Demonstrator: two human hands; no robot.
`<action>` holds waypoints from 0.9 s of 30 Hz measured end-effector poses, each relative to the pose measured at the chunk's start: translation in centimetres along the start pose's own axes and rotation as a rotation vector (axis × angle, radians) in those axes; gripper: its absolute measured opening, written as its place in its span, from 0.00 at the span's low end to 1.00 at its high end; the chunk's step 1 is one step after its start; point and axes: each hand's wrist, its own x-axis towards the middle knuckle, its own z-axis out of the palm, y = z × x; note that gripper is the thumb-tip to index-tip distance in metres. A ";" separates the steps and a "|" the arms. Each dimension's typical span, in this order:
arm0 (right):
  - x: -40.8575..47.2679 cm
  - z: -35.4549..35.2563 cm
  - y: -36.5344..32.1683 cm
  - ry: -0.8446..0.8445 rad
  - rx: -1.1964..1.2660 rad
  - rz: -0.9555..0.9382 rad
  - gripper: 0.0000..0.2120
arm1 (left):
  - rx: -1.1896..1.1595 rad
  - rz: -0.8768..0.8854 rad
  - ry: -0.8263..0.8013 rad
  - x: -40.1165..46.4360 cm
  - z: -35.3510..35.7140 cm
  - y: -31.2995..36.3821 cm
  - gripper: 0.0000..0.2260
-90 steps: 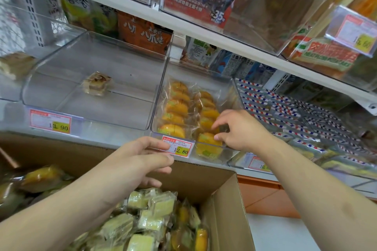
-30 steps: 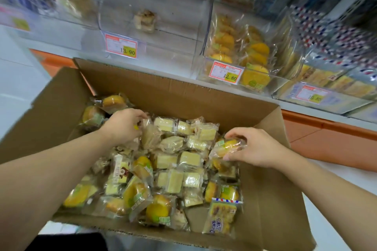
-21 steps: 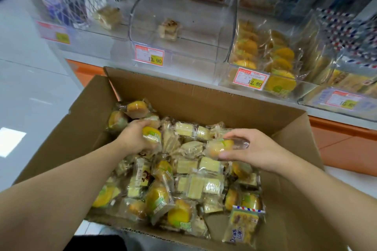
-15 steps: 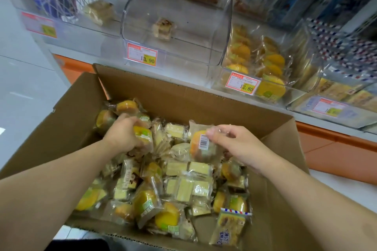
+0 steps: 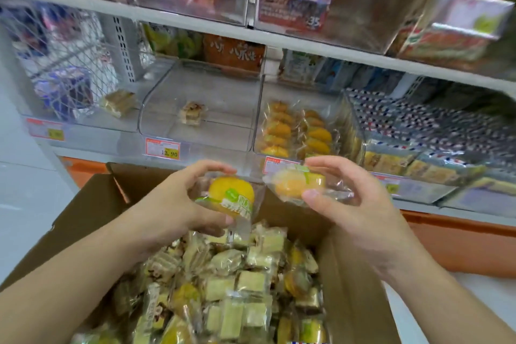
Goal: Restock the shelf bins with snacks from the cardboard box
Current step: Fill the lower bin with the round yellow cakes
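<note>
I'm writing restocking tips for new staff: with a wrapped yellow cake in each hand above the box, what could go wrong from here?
1. The right hand pinches its cake by the loose wrapper; it might slip back into the cardboard box.
2. The near-empty bin sits beside the yellow-cake bin, so the left hand's cake could get misplaced.

two wrapped yellow cakes held up between the cardboard box [image 5: 83, 204] and the shelf bins.

the left-hand cake [image 5: 230, 197], round and deep yellow in a clear wrapper with green print, is held tilted above the open brown box; the right-hand cake [image 5: 296, 184], paler through its clear wrapper, is held just beside it, in front of the cake bin [image 5: 353, 131], a clear bin holding two rows of similar yellow cakes. the middle bin [image 5: 156, 109] holds a single pale layered snack [image 5: 192, 114]. the box below is heaped with wrapped snacks [image 5: 237, 288], mostly pale green-yellow squares with some yellow cakes.
</note>
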 end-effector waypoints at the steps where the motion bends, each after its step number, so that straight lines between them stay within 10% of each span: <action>1: -0.5 -0.3 -0.4 -0.006 -0.035 -0.061 0.23 | -0.083 -0.018 -0.029 -0.1 0.8 0.4 0.28; 5: -1.7 -0.2 -1.1 -0.103 -0.041 -0.188 0.34 | -0.443 -0.158 -0.107 -0.3 4.2 2.2 0.19; 14: -0.5 -1.6 -0.6 -0.284 -0.283 -0.185 0.49 | -0.385 -0.120 -0.052 1.1 6.1 2.6 0.22; 27: 1.7 -0.9 1.3 -0.168 0.003 0.186 0.19 | -0.238 0.078 0.098 2.3 7.0 1.1 0.23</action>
